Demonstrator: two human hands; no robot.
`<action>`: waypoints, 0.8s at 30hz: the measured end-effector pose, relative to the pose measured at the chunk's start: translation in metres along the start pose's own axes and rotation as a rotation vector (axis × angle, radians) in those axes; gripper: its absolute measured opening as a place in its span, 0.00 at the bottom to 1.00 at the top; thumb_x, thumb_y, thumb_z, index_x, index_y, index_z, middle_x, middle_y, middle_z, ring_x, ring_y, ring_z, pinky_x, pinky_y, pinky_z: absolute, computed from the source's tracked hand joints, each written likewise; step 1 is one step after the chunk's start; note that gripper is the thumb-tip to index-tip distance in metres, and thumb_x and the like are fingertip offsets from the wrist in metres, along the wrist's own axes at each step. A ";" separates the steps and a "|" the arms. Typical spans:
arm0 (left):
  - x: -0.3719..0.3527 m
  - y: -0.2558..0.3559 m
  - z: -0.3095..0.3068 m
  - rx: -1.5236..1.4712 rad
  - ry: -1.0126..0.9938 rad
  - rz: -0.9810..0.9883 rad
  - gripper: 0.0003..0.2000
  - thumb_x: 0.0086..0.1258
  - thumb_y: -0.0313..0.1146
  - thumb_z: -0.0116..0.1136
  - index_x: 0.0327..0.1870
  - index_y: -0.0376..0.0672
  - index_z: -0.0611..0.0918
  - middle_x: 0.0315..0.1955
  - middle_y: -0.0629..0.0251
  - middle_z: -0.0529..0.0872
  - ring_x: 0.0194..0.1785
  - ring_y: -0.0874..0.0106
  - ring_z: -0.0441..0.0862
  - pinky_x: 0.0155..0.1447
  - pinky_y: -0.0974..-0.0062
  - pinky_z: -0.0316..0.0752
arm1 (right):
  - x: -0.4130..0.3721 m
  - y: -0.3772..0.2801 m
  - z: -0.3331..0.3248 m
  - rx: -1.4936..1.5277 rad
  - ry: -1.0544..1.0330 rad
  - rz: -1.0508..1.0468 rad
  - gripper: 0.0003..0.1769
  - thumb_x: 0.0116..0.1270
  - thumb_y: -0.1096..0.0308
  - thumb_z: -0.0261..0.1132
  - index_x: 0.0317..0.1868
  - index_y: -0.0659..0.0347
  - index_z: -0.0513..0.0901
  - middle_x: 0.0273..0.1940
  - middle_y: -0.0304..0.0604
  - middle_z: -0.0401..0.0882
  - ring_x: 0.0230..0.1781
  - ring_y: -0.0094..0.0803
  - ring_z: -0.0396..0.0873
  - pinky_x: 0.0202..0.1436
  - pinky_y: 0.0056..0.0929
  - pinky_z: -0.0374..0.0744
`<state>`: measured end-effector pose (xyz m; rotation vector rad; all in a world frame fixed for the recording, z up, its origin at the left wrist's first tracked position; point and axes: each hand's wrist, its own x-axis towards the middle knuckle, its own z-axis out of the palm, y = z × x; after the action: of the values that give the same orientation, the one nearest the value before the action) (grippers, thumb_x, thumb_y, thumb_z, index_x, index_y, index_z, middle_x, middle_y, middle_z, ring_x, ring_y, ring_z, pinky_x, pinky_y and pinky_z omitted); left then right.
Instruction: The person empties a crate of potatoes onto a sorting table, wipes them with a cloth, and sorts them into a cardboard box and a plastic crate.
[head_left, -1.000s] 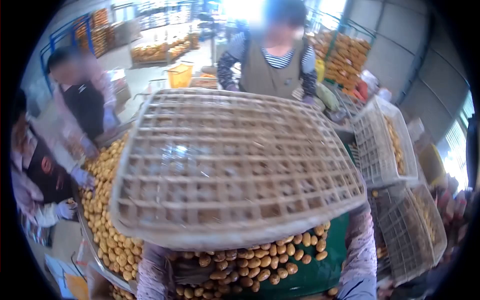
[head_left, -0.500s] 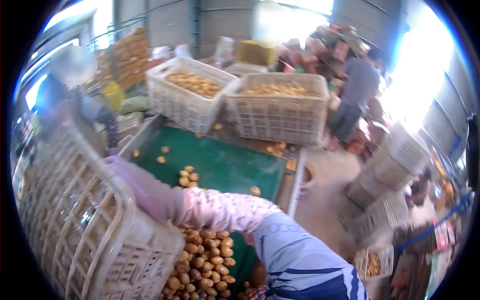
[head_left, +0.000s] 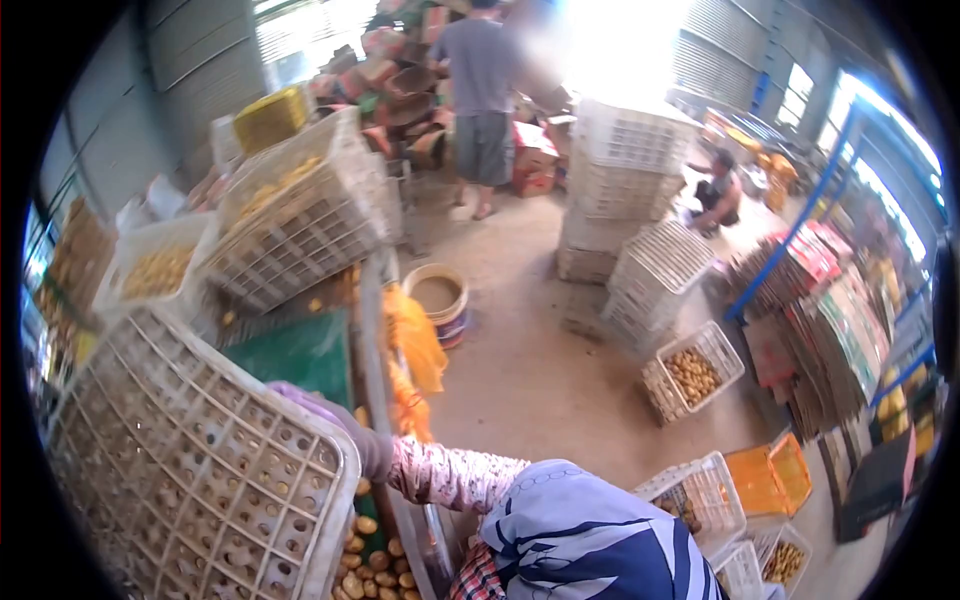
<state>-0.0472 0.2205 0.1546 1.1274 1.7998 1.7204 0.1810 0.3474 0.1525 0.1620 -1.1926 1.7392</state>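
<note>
My right hand [head_left: 325,408], in a purple glove, is closed on the rim of a white plastic crate [head_left: 215,440] at the left. The crate is tilted over, its perforated bottom turned toward me, and what is inside it is hidden. Below its near corner, round yellow-brown produce [head_left: 375,575], looking like small potatoes, lies on a green surface [head_left: 300,350] with a raised metal edge. My right arm, in a pink patterned sleeve [head_left: 450,468] and blue cloth, stretches across the bottom. My left hand does not show.
Two white crates of produce [head_left: 300,235] [head_left: 160,270] stand beyond the green surface. A bucket [head_left: 437,300] sits on the floor near orange cloth [head_left: 415,335]. Stacked crates [head_left: 625,190], a filled crate [head_left: 693,375] and flattened cardboard [head_left: 825,330] are right. Two people are farther back.
My view has swung to the right. The held crate has tipped further, showing more of its bottom. My right hand stays at its rim.
</note>
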 end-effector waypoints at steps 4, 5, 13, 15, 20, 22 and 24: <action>0.000 0.022 0.086 0.037 -0.113 0.025 0.21 0.79 0.43 0.44 0.62 0.38 0.76 0.55 0.58 0.81 0.56 0.66 0.79 0.60 0.65 0.75 | -0.088 0.022 -0.079 -0.208 0.233 -0.222 0.23 0.80 0.57 0.53 0.67 0.61 0.70 0.64 0.40 0.72 0.65 0.25 0.69 0.70 0.33 0.70; 0.000 0.027 0.106 0.047 -0.128 0.032 0.20 0.79 0.42 0.44 0.62 0.38 0.76 0.55 0.58 0.81 0.56 0.66 0.80 0.60 0.65 0.75 | -0.098 0.034 -0.094 0.067 0.212 -0.066 0.26 0.78 0.59 0.56 0.70 0.61 0.67 0.66 0.41 0.71 0.66 0.25 0.69 0.71 0.32 0.68; 0.011 0.076 0.224 0.125 -0.188 0.094 0.19 0.79 0.40 0.45 0.60 0.37 0.78 0.53 0.58 0.83 0.54 0.67 0.81 0.58 0.67 0.76 | -0.149 0.007 -0.165 -0.357 0.366 -0.170 0.49 0.57 0.58 0.77 0.75 0.61 0.62 0.69 0.46 0.70 0.69 0.32 0.68 0.74 0.34 0.64; 0.016 0.094 0.244 0.124 -0.183 0.122 0.19 0.79 0.40 0.46 0.60 0.36 0.78 0.52 0.58 0.83 0.53 0.68 0.81 0.58 0.68 0.77 | -0.149 -0.006 -0.200 -0.363 0.379 -0.137 0.51 0.55 0.57 0.78 0.75 0.61 0.61 0.71 0.47 0.68 0.70 0.36 0.67 0.73 0.37 0.64; 0.021 0.141 0.302 0.101 -0.205 0.205 0.18 0.79 0.38 0.46 0.58 0.36 0.79 0.51 0.58 0.84 0.52 0.69 0.82 0.56 0.69 0.78 | -0.186 -0.069 -0.301 -0.146 0.599 -0.016 0.48 0.58 0.53 0.72 0.75 0.60 0.61 0.72 0.50 0.64 0.70 0.43 0.66 0.72 0.46 0.63; 0.021 0.158 0.331 0.075 -0.232 0.242 0.17 0.79 0.38 0.47 0.58 0.35 0.79 0.50 0.58 0.84 0.51 0.69 0.82 0.56 0.69 0.78 | -0.217 -0.094 -0.337 0.039 0.756 0.061 0.47 0.60 0.51 0.70 0.75 0.59 0.60 0.73 0.51 0.63 0.70 0.46 0.66 0.71 0.50 0.63; 0.019 0.176 0.357 0.044 -0.275 0.285 0.17 0.79 0.37 0.47 0.58 0.35 0.80 0.50 0.59 0.85 0.51 0.69 0.83 0.56 0.70 0.78 | -0.251 -0.113 -0.368 0.273 0.959 0.117 0.46 0.61 0.49 0.68 0.75 0.59 0.60 0.73 0.52 0.61 0.70 0.49 0.66 0.71 0.54 0.62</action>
<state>0.2599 0.4450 0.2713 1.6175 1.5745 1.5831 0.5379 0.4747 -0.1080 -0.5411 -0.2657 1.7339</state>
